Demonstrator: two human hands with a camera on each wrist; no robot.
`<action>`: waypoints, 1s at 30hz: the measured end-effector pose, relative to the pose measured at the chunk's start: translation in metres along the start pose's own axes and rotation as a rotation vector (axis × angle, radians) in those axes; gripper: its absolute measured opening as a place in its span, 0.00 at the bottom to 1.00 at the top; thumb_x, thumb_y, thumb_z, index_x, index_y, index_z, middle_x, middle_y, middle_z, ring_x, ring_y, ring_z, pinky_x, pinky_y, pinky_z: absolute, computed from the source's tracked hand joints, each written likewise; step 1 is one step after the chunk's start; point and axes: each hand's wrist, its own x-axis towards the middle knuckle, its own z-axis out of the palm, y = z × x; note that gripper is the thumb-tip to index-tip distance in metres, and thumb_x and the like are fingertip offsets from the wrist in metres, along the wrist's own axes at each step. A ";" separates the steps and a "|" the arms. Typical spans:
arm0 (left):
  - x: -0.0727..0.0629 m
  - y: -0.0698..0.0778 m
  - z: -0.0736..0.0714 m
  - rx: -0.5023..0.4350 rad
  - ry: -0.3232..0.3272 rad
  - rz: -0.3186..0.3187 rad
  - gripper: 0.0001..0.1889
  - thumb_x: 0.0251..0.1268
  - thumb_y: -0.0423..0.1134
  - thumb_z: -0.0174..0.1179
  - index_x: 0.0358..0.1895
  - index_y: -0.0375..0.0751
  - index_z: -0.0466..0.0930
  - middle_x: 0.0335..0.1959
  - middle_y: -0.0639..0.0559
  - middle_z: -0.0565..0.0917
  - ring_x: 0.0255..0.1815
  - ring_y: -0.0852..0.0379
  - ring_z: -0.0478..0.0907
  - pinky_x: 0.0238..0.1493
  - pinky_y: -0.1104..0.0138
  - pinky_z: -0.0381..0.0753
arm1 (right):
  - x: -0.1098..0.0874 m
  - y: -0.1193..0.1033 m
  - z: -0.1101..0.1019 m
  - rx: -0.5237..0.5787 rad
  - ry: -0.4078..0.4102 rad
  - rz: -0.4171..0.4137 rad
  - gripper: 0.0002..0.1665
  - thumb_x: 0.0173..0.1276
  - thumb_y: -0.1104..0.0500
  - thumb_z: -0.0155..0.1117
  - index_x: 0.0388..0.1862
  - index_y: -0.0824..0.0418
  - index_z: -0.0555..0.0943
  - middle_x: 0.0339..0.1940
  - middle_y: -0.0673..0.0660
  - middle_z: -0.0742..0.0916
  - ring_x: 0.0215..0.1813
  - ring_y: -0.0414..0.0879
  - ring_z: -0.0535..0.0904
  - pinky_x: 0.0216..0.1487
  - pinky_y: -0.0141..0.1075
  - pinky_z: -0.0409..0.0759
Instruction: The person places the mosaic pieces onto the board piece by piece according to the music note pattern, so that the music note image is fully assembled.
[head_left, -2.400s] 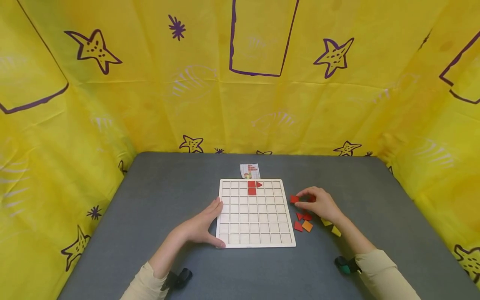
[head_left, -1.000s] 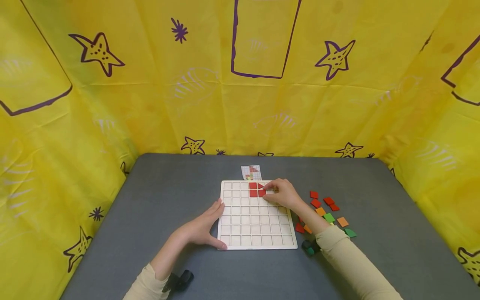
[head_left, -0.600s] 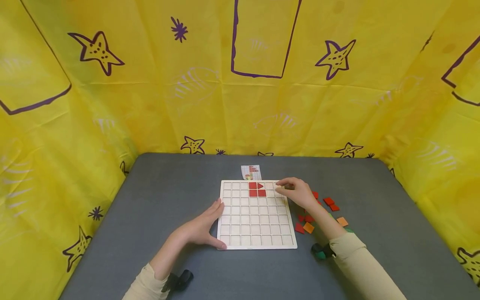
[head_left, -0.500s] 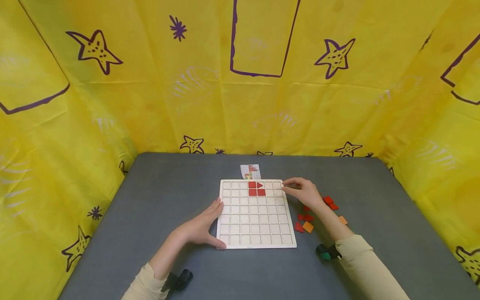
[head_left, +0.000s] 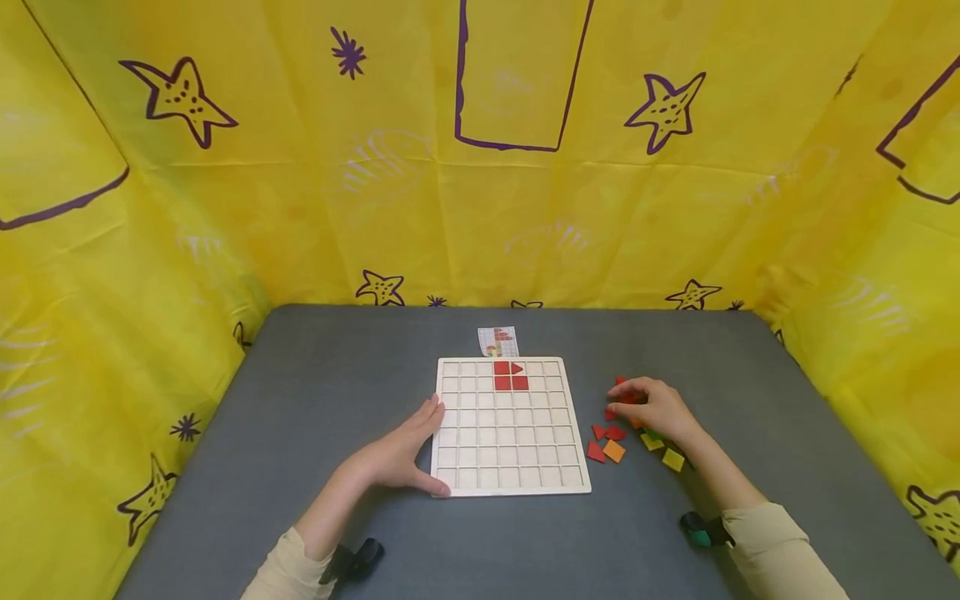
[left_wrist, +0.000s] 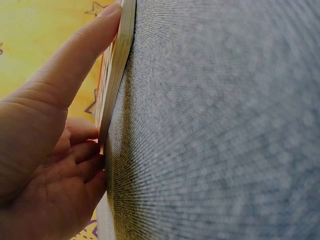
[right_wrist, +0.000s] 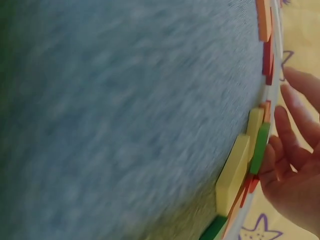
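Observation:
A white grid board (head_left: 480,433) lies on the table. Three red square tiles and a red triangle tile (head_left: 517,368) sit in its upper cells. My left hand (head_left: 405,450) rests along the board's left side, its thumb on the near corner and its fingertips at the edge; in the left wrist view the thumb lies over the wooden rim (left_wrist: 120,65). Right of the board, my right hand (head_left: 652,408) hovers over loose tiles with thumb and forefinger parted, close to a red tile (head_left: 611,414). Nothing shows between its fingers (right_wrist: 295,95) in the right wrist view.
Loose tiles spread below and right of my right hand: red ones, an orange square (head_left: 614,452), a yellow square (head_left: 672,460) and green ones (right_wrist: 260,148). A small pattern card (head_left: 497,340) lies behind the board. Yellow cloth (head_left: 480,233) surrounds the grey table (head_left: 360,367).
A red square joined the others on the board, set under the triangle by my right hand. That hand then went back right to the loose tiles. My left hand stayed put.

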 end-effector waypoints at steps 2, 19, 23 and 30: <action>-0.001 -0.001 0.000 0.005 0.001 -0.007 0.65 0.42 0.57 0.77 0.76 0.29 0.45 0.79 0.36 0.41 0.79 0.42 0.38 0.73 0.49 0.49 | -0.001 0.003 0.000 -0.047 0.008 -0.058 0.17 0.58 0.47 0.75 0.43 0.54 0.87 0.44 0.55 0.84 0.45 0.50 0.74 0.41 0.41 0.72; 0.000 0.000 -0.002 -0.005 -0.003 0.003 0.65 0.42 0.57 0.77 0.76 0.28 0.43 0.79 0.36 0.40 0.79 0.42 0.37 0.73 0.49 0.49 | -0.005 0.000 0.006 -0.136 0.040 -0.174 0.11 0.55 0.51 0.78 0.35 0.52 0.88 0.42 0.56 0.84 0.47 0.55 0.70 0.47 0.47 0.68; 0.000 0.001 -0.002 -0.005 -0.001 0.003 0.65 0.42 0.57 0.77 0.76 0.28 0.43 0.78 0.36 0.41 0.78 0.42 0.38 0.73 0.49 0.49 | -0.004 -0.002 0.007 -0.150 0.050 -0.186 0.10 0.55 0.51 0.78 0.34 0.52 0.88 0.41 0.55 0.84 0.45 0.54 0.70 0.45 0.47 0.68; -0.001 0.000 -0.002 -0.011 -0.003 0.000 0.66 0.42 0.56 0.78 0.76 0.28 0.43 0.79 0.36 0.40 0.78 0.42 0.38 0.73 0.49 0.49 | 0.003 -0.006 0.016 -0.081 0.081 -0.140 0.12 0.56 0.48 0.77 0.36 0.51 0.88 0.42 0.53 0.84 0.48 0.52 0.74 0.48 0.47 0.71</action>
